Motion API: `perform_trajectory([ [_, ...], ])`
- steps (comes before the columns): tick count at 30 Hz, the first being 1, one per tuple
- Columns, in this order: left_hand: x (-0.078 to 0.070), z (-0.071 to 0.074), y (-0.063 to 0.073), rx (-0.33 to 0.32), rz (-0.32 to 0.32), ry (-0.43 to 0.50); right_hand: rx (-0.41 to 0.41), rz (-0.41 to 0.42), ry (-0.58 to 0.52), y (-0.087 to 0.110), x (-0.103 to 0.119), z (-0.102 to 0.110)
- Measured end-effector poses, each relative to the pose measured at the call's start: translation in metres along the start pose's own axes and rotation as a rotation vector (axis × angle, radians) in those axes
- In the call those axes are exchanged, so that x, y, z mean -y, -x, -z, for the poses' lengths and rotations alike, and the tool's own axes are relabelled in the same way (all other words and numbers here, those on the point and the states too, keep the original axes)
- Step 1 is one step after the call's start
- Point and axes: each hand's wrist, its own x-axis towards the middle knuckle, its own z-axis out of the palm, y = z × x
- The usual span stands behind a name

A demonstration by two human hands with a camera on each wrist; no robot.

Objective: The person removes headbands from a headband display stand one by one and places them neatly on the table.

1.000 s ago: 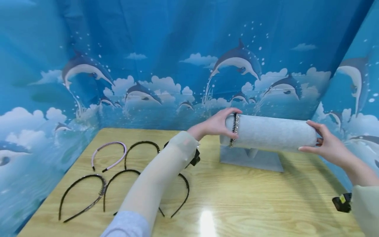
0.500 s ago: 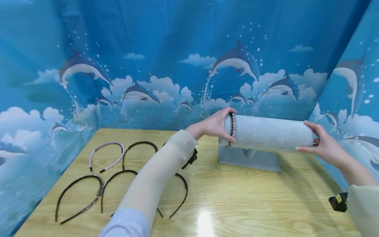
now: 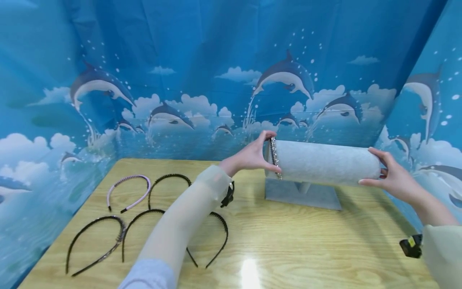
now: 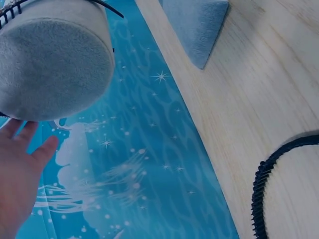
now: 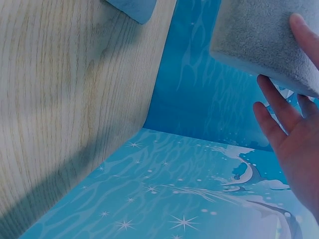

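Observation:
A grey plush display cylinder lies level on a stand with a flat grey base. Around its left end sits a black toothed headband with sparkling stones. My left hand pinches this headband, thumb in front and fingers over the top. In the left wrist view, part of the headband shows near the cylinder's round end face, with the left hand just beneath. My right hand grips the cylinder's right end, thumb on the front side; the right wrist view shows those fingers at the end.
Several headbands lie on the wooden table at the left, including a lilac one and a black one. The left forearm covers some of them. A blue dolphin curtain hangs behind the table.
My left hand has moved left with the stone-set headband, sliding it closer to the cylinder's left end. The right hand keeps its grip on the other end. The head view has shifted slightly.

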Motion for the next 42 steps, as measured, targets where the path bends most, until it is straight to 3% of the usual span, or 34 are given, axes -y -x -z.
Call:
perform_trajectory([
  [12,0.012,0.002,0.014,-0.048,0.042,0.111,-0.005,0.001,-0.002,0.000,0.000,-0.001],
  [17,0.025,0.003,0.028,-0.078,0.076,0.157,-0.005,0.009,0.009,-0.003,0.000,-0.002],
  [24,0.035,0.002,0.050,-0.123,0.115,0.135,0.000,0.005,-0.008,-0.001,-0.004,-0.003],
  [31,0.030,0.008,0.073,-0.125,0.097,0.118,-0.052,0.004,0.015,-0.003,-0.008,-0.009],
  [36,0.020,0.013,0.096,-0.088,0.112,0.093,-0.056,-0.002,0.021,-0.002,-0.009,-0.010],
  [42,0.013,0.013,0.118,-0.089,0.075,0.057,-0.048,-0.010,0.039,-0.005,-0.008,-0.008],
])
